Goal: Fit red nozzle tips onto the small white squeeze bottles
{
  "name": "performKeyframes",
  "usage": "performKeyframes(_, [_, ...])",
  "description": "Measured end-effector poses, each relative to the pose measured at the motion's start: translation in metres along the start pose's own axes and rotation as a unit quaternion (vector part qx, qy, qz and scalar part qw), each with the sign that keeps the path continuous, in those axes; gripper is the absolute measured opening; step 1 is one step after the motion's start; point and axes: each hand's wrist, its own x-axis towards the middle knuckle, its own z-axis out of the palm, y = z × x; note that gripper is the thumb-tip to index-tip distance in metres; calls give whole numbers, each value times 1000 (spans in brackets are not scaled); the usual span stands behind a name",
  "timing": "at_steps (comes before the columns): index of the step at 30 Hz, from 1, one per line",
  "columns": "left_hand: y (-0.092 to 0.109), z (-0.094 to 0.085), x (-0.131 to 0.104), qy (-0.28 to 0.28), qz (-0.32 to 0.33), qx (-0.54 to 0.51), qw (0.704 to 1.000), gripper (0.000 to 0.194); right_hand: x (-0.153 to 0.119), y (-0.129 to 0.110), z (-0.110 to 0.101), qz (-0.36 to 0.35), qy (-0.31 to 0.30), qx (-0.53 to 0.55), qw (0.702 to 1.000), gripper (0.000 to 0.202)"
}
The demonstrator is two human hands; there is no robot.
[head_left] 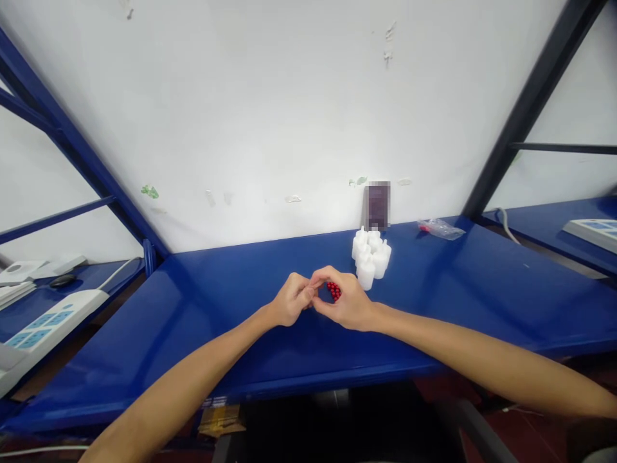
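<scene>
Over the middle of the blue table (231,270), my left hand (291,299) and my right hand (348,300) meet at the fingertips. Fingers of both hands are closed around something too small to make out between them. Several small red beads (333,291) lie on the table, seen through the ring made by my right thumb and fingers. Just behind my right hand stands a group of several white plastic bottles (366,270) with narrow tips, upright and close together.
A dark blurred upright object (378,206) leans by the wall behind the bottles. A clear plastic bag (441,229) with something red in it lies at the back right. White power strips (53,321) are at the left; blue frame posts flank the table.
</scene>
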Motion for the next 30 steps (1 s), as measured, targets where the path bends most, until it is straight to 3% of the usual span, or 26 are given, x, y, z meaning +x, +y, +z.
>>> performKeyframes(6, [14,-8,0,15,47,181,982,45,0,-2,-4,-14,56,-27,998,21])
performKeyframes(10, [16,-18,-2,23,55,335,940,32,-3,3,-12,-7,72,-72,995,13])
performKeyframes(14, [14,-24,-5,9,58,440,896,35,-6,10,-15,-7,33,-94,995,2])
performKeyframes(17, [9,-35,-4,-2,-17,508,861,44,-8,14,-15,-7,-11,-93,996,6])
performKeyframes(21, [-6,-58,-6,26,-209,573,792,59,-5,9,-21,40,-35,-141,989,14])
performKeyframes(23, [-14,-69,-8,21,-272,577,770,63,-2,4,-29,76,-60,-175,980,17])
performKeyframes(27, [-22,-81,-14,63,-313,552,770,70,-2,0,-52,117,-198,-206,951,6])
performKeyframes(30, [-19,-86,-17,122,-267,497,816,64,-13,4,-68,95,-295,-188,932,10])
